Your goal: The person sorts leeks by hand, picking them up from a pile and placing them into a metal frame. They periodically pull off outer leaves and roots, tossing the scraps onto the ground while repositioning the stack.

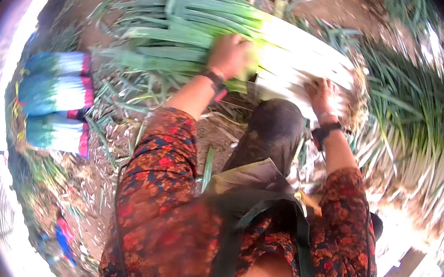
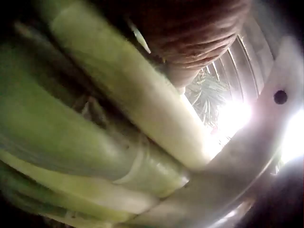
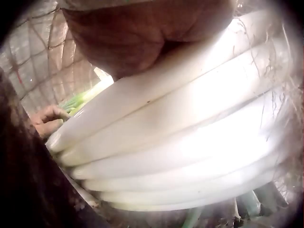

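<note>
Green at the leafy end and bright white toward the roots, the leeks (image 1: 279,45) in the head view lie side by side in a broad bundle across the person's front, with shaggy tan roots at the right. The left hand (image 1: 231,57) is on top of them, where leaves turn to yellow-green shafts; whether its fingers grip is impossible to tell through the blur. The right hand (image 1: 324,96) rests on the white shafts near the roots, its fingers apart. From the left wrist, smooth, pale green shafts run diagonally just below the hand's skin, up to a pale strip (image 2: 237,159) with a dark round hole. From the right wrist, plump, glossy white shafts lie in close rows directly under the right hand, fine roots trailing at their right end.
</note>
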{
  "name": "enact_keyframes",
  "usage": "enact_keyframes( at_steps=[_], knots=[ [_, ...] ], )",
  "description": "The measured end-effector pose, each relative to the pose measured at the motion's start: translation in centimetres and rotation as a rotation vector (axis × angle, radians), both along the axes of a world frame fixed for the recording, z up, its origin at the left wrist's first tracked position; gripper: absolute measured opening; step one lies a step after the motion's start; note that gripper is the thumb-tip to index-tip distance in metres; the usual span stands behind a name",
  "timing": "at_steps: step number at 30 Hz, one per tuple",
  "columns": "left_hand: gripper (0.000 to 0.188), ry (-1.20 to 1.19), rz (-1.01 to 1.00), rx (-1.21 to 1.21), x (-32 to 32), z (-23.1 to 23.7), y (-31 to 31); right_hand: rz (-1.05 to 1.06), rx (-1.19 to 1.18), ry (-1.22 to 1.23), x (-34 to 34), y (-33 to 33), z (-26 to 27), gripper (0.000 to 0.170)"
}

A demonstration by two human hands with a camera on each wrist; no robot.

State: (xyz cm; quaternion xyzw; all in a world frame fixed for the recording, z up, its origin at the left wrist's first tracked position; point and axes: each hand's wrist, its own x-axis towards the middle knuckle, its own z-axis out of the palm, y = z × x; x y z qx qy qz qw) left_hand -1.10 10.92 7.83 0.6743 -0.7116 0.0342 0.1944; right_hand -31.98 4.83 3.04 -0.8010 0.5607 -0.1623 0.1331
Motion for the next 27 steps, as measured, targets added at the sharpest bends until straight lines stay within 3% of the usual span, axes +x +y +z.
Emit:
enact_keyframes(
  at_steps=[4, 5, 7, 12, 15, 17, 20, 23, 24, 27],
  knots=[
    [0.035, 0.166, -0.016, -0.113, 0.2, 2.0, 0.5, 0.041, -0.036, 0.066, -0.8, -0.1, -1.3, 0.038],
    [0.034, 0.109, 0.040, -0.131, 1.2, 2.4, 0.5, 0.053, -0.093, 0.065, -0.9, 0.0, -1.6, 0.037],
    [0.032, -0.007, 0.142, -0.159, 3.3, 4.2, 0.4, 0.032, 0.015, -0.018, -0.8, 0.1, -1.3, 0.036],
    [0.042, -0.323, 0.455, 0.263, 12.8, 8.0, 1.6, 0.093, -0.114, 0.044, -1.2, -0.4, -2.4, 0.032],
    [0.054, -0.128, 0.712, 0.364, 17.7, 9.6, 3.4, 0.074, -0.072, -0.024, -1.1, 0.1, -1.6, 0.030],
    [0.054, -0.121, 0.917, 0.456, 19.2, 8.0, 4.0, 0.069, -0.105, -0.019, -1.2, 0.0, -1.7, 0.029],
    [0.039, -0.385, 1.047, 0.147, 20.1, 1.4, 2.6, 0.060, -0.121, 0.028, -0.9, 0.1, -2.1, 0.029],
    [0.036, -0.390, 0.952, -0.134, 17.3, 4.3, 3.2, 0.074, -0.088, 0.055, -1.1, -0.2, -2.2, 0.030],
    [0.028, -0.420, 0.872, -0.451, 17.4, 4.3, 3.0, 0.048, -0.069, 0.062, -0.7, 0.2, -1.2, 0.032],
    [0.021, -0.183, 0.666, -0.525, 13.7, 6.4, 4.0, 0.096, -0.097, 0.033, -1.1, -0.5, -2.7, 0.035]
  ],
)
